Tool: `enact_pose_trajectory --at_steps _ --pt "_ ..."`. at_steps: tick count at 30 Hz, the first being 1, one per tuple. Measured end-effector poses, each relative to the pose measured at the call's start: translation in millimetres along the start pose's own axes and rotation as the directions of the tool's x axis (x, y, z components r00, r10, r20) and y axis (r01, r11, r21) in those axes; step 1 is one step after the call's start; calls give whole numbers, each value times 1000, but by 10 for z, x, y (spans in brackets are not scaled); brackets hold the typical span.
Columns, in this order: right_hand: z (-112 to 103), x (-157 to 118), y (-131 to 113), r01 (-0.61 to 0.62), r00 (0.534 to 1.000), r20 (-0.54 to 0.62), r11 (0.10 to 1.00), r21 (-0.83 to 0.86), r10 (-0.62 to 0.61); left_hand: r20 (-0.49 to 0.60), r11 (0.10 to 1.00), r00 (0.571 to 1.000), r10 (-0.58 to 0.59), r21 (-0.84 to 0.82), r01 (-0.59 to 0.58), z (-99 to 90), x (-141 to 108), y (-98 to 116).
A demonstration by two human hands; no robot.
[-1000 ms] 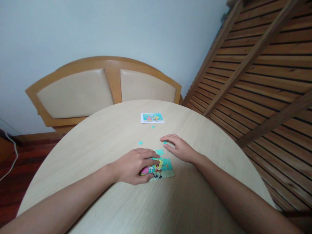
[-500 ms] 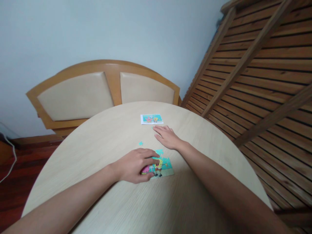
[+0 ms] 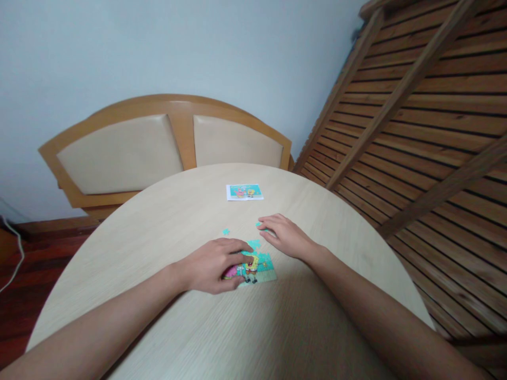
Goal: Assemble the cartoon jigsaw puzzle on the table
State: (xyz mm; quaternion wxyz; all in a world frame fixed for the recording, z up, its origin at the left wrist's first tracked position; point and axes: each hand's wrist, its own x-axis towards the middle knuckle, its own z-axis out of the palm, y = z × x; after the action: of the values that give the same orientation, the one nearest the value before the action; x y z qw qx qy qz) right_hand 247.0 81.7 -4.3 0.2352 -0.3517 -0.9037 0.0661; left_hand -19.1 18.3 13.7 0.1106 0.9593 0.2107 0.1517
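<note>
A partly joined jigsaw puzzle [image 3: 265, 269] lies on the round table, with a yellow cartoon figure, some pink and a teal background. My left hand [image 3: 216, 264] rests over its left side, fingers apart and lying on the pieces, hiding part of the picture. Farther up and to the right, my right hand [image 3: 285, 235] has a small teal puzzle piece [image 3: 258, 224] at its fingertips, close above the table. Another loose teal piece [image 3: 226, 231] lies beyond my left hand.
A small picture card [image 3: 244, 192] with a similar cartoon scene lies farther back on the pale round table [image 3: 178, 206]. Behind the table stands a padded wooden headboard [image 3: 122, 155] against the wall. Wooden slats [image 3: 396, 116] lean at the right.
My right hand has come nearer and slightly right, bringing the small teal piece away from the picture card. My left hand stays on the jigsaw. The view has shifted slightly.
</note>
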Motion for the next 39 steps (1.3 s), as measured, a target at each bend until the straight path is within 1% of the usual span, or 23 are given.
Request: enact_pose_trajectory --at_steps 2,3,9,11,13,16,21,25,31,35,37,39 --pt "-17 -84 8 -23 999 -29 999 29 24 4 1000 1000 -19 3 19 0 -2 7" --pt "-28 -112 8 -24 999 -25 999 44 26 6 1000 1000 -26 4 26 0 -3 12" --pt "-111 -164 15 21 999 38 991 132 -26 -1 999 999 -35 -15 35 -8 -8 33" --pt "-143 -180 29 19 998 61 987 162 -29 -1 999 999 -41 -17 41 -12 -9 38" --pt "-171 -200 47 -17 997 74 983 182 4 4 999 999 -49 -16 49 -14 -10 43" --pt "-188 -222 63 -82 996 57 978 192 73 11 998 998 -58 -17 58 -14 -9 49" --pt "-148 -207 31 -86 996 46 977 193 78 2 998 999 -53 -24 53 -16 -3 52" --pt "-125 -189 0 -128 992 47 971 203 121 0 999 999 -45 -24 45 -16 2 53" --pt "-158 -185 -31 -161 986 75 962 220 147 -16 999 999 -46 -25 46 -11 -5 56" --pt "-180 -165 -109 -193 981 76 958 210 181 -8 999 999 -46 -20 46 -4 -12 49" --pt "-173 -154 -168 -212 977 56 944 254 204 3 999 999 -48 -17 48 -2 -16 45" --pt "-148 -149 -233 -236 971 41 912 336 236 15 998 998 -53 -13 53 -2 -17 43"
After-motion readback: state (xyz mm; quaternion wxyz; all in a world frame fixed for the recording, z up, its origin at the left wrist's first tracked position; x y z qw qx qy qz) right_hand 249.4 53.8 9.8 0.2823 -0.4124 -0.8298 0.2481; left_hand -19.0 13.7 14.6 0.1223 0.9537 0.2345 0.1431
